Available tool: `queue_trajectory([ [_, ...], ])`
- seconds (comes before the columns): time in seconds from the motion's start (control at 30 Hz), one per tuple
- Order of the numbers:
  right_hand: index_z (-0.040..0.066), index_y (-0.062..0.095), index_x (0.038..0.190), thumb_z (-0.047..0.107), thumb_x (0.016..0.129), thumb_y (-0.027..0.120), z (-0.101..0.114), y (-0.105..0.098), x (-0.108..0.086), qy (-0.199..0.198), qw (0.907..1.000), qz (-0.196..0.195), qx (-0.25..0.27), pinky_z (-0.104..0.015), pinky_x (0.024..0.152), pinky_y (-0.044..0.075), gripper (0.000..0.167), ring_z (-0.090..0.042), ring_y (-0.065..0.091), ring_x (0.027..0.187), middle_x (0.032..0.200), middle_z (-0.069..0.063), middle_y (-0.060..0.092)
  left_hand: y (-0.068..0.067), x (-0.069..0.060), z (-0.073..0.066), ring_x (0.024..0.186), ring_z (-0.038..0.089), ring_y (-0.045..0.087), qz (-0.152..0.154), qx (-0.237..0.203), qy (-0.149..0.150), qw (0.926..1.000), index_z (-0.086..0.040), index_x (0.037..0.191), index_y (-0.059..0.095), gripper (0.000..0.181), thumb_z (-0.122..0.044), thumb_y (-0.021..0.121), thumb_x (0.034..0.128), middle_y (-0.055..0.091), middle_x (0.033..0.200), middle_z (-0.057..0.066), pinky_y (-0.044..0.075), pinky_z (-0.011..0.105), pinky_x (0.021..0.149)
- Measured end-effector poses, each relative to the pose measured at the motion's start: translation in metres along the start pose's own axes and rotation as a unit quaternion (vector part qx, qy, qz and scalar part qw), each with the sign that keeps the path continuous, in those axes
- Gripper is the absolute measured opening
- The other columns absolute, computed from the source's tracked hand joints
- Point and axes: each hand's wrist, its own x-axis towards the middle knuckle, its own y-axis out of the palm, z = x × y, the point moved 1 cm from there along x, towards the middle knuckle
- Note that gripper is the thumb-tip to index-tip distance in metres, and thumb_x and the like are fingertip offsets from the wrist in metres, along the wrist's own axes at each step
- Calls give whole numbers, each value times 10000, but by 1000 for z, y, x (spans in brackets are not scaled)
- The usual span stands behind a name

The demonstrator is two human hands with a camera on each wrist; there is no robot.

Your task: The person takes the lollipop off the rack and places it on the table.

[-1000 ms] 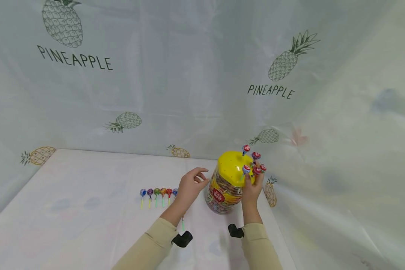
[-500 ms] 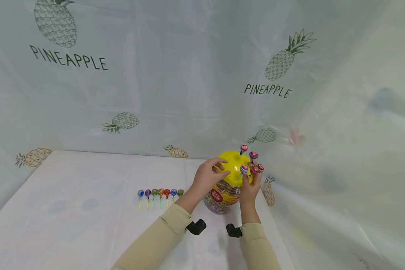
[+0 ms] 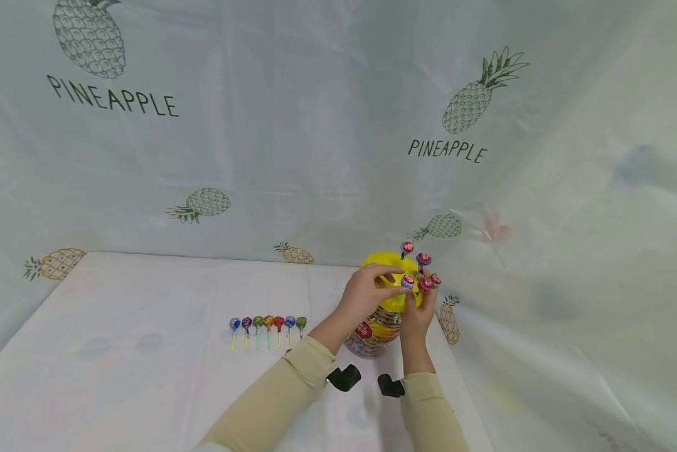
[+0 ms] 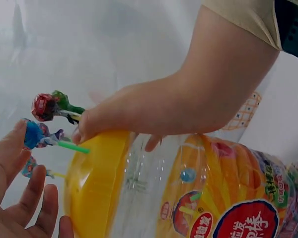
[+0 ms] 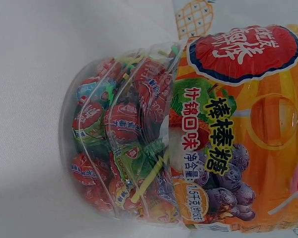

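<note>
A clear candy jar (image 3: 384,328) with a yellow lid (image 3: 379,258) stands on the table, several lollipops upright in the lid. My left hand (image 3: 366,294) reaches over the lid, fingers spread around a blue lollipop (image 3: 408,282); in the left wrist view a fingertip touches its blue head (image 4: 34,134), while the other fingers of the hand (image 4: 20,203) are apart. My right hand (image 3: 417,321) grips the jar at the lid's right side, close to red lollipops (image 3: 425,284). The right wrist view shows wrapped candies (image 5: 123,121) inside the jar.
A row of several lollipops (image 3: 268,322) lies on the white table (image 3: 146,301) left of the jar. Another red item is partly hidden beside my left sleeve. A pineapple-print curtain (image 3: 315,125) hangs behind and to the right.
My left hand has moved right, from beside the jar over the lid to the blue lollipop. My right hand has stayed on the jar. The view has shifted slightly.
</note>
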Motion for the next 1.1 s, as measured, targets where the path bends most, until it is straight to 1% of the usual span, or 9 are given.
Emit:
queue_trajectory([
  [0.1,106,354,1475,109,1012,508,3,1,0,-10,10000,-3,-53,-241,998,418,488,-205,478,1231,1379,-58,466,2,1,-2,875,134,561,1,12,-18,10000,-182,1159,727,329,-304,759,855,622,966,-37,494,186,669],
  [0.23,83,363,1466,118,1010,514,15,6,-2,-104,9999,21,-111,-240,992,424,482,-196,490,1208,1356,-51,482,3,1,-3,892,137,566,-18,-44,-70,10000,-184,1144,732,303,-292,754,861,628,985,-32,499,179,666],
  [0.4,74,381,1455,102,1006,520,23,11,-3,-201,9998,17,-60,-229,976,434,471,-174,509,1170,1324,-37,498,4,1,-2,884,125,565,-31,-266,-36,9996,-186,1142,723,292,-285,747,868,639,1010,-26,505,184,667],
  [0.53,78,379,1456,93,1005,516,21,12,-3,-218,9998,34,-17,-230,977,435,472,-163,512,1171,1321,-23,497,1,1,-2,896,116,591,-22,-739,-67,9972,-185,1157,707,298,-272,741,874,661,1047,-37,523,207,699],
  [0.67,41,341,1467,90,1008,508,10,8,-1,-224,9997,12,-3,-238,999,417,491,-177,494,1219,1360,-49,484,-2,-1,-2,964,117,612,47,-1108,-191,9936,-205,1182,693,308,-276,729,885,670,1100,-74,533,239,757],
  [0.77,18,311,1474,96,1008,512,1,5,0,-196,9998,-22,77,-250,1016,403,513,-197,471,1256,1392,-72,459,-5,-4,-1,1016,126,610,76,-1208,-228,9924,-231,1191,686,304,-281,720,893,667,1126,-92,535,259,786],
  [0.9,14,314,1471,121,1002,530,-3,3,0,-209,9997,-57,64,-250,1014,403,527,-216,466,1266,1413,-90,440,-12,-11,2,1061,139,614,64,-1286,-112,9916,-233,1189,677,285,-255,705,906,668,1137,-90,529,297,832],
  [1.0,6,313,1470,78,999,517,-2,2,0,-161,9998,-92,-59,-243,1016,400,518,-206,463,1268,1420,-82,439,-18,-17,7,1084,153,616,64,-1357,-92,9907,-215,1200,661,290,-236,697,913,674,1146,-63,518,325,875],
  [1.1,3,308,1473,14,990,497,3,1,-1,-14,9997,-144,-196,-228,1026,384,519,-173,452,1271,1424,-47,438,-24,-23,14,1095,184,619,16,-1458,-202,9891,-187,1212,647,306,-229,699,914,685,1148,-18,512,340,894],
])
